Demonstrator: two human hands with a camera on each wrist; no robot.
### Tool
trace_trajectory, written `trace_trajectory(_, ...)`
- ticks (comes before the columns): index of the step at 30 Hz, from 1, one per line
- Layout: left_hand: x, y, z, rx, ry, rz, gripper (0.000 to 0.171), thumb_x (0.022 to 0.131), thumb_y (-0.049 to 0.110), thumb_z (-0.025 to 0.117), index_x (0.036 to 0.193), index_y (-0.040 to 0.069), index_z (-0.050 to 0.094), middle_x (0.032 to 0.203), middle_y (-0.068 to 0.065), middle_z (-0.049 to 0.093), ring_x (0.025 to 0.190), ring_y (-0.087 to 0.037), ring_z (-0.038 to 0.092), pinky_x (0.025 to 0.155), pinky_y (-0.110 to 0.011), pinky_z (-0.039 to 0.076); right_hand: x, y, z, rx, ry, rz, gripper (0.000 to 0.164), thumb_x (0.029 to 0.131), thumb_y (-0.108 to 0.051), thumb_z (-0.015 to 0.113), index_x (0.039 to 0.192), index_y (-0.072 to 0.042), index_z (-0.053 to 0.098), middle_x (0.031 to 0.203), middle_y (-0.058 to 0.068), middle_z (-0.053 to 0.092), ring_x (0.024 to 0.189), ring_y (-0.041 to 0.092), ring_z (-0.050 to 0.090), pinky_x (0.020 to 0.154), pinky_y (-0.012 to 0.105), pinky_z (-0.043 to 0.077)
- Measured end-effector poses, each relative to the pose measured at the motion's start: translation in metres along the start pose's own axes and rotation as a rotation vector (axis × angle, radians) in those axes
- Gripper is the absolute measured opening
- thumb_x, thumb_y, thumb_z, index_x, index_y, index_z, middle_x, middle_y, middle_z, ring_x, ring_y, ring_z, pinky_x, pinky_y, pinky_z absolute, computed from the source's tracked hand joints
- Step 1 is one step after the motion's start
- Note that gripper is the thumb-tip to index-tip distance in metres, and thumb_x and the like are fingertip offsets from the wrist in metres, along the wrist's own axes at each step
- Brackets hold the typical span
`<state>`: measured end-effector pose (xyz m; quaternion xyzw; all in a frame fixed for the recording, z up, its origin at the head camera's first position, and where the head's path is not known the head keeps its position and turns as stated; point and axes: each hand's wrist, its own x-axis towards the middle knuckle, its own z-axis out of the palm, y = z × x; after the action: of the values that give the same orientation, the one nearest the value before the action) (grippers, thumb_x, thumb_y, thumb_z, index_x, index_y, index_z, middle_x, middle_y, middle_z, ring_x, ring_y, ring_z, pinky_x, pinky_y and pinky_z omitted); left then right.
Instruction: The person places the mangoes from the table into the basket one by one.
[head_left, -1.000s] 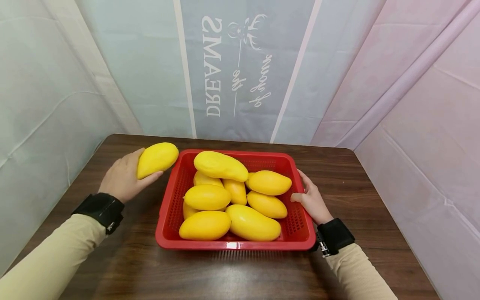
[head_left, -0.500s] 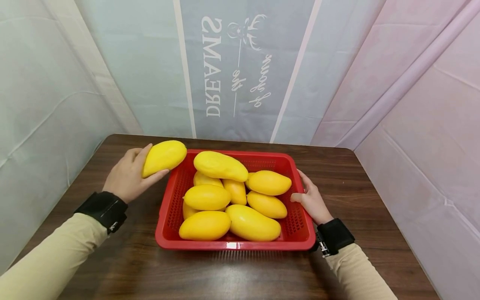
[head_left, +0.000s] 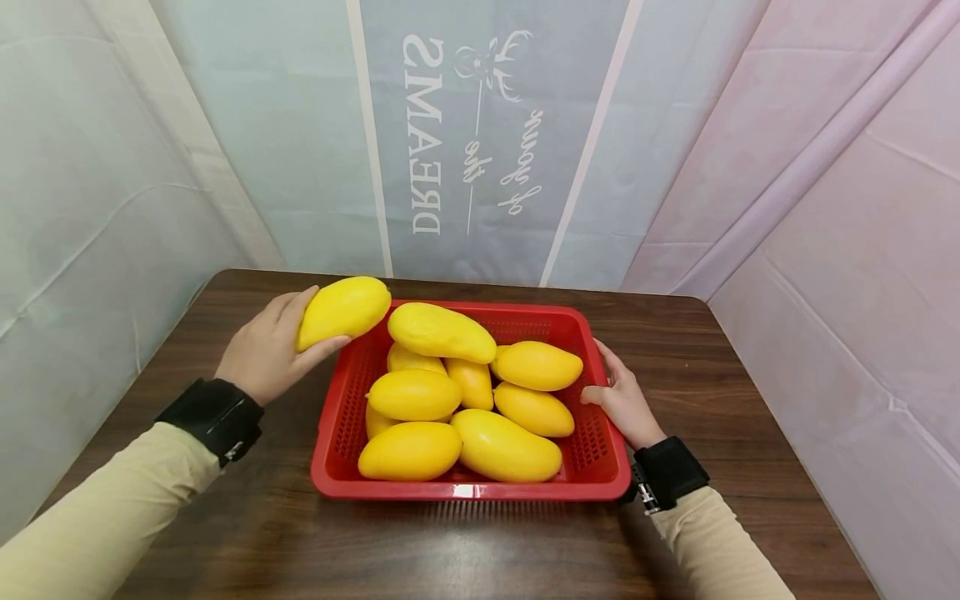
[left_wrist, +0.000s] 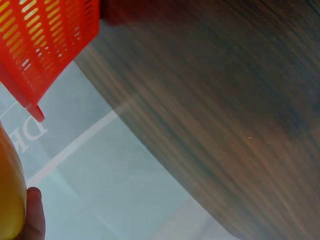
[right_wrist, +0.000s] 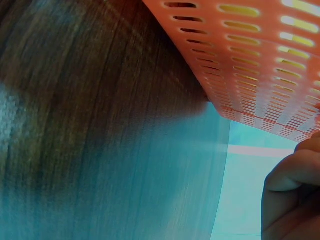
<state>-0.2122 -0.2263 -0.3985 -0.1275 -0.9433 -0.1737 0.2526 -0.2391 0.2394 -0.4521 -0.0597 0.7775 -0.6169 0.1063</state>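
My left hand (head_left: 262,350) grips a yellow mango (head_left: 343,312) between thumb and fingers, its tip overlapping the basket's back left corner in the head view. In the left wrist view, part of that mango (left_wrist: 9,190) and one fingertip show at the lower left. The red plastic basket (head_left: 540,490) has slotted walls and holds several more mangoes, one (head_left: 441,332) lying on top of others at the back. On the basket's right side, my right hand (head_left: 626,404) holds the rim, thumb inside and fingers outside. The right wrist view shows its bent fingers (right_wrist: 295,185) beside the slotted wall.
The basket stands on a dark wooden table (head_left: 375,550). A printed cloth backdrop (head_left: 480,142) hangs behind the table's far edge, with pale cloth walls (head_left: 862,292) on both sides.
My left hand has carried the mango to the right and slightly away, from beside the basket to over its back left corner. The right hand and basket have stayed in place.
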Motion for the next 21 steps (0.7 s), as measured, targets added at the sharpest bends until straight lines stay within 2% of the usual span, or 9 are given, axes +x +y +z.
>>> trace_trajectory(12,0.010,0.020,-0.003,-0.132,-0.021,0.099,0.086,0.075,0.030,0.086,0.144,-0.001,0.045,0.131,-0.024,0.053,0.110,-0.039,0.054,0.094,-0.057,0.050,0.000,0.000,0.000,0.008,-0.003,0.000,0.084,0.089,0.002,0.052,0.160,-0.019,0.013,0.149,0.025,0.041,0.121,0.041,0.060,0.086,0.051,0.056)
trace_trajectory(21,0.015,0.034,-0.004,-0.182,-0.031,0.169,0.087,0.075,0.024,0.086,0.147,0.000,0.042,0.137,-0.022,0.047,0.119,-0.039,0.048,0.099,-0.057,0.047,0.001,0.000,0.000,0.009,-0.001,-0.002,0.083,0.089,0.002,0.052,0.159,-0.019,0.014,0.148,0.025,0.043,0.117,0.037,0.063,0.085,0.051,0.056)
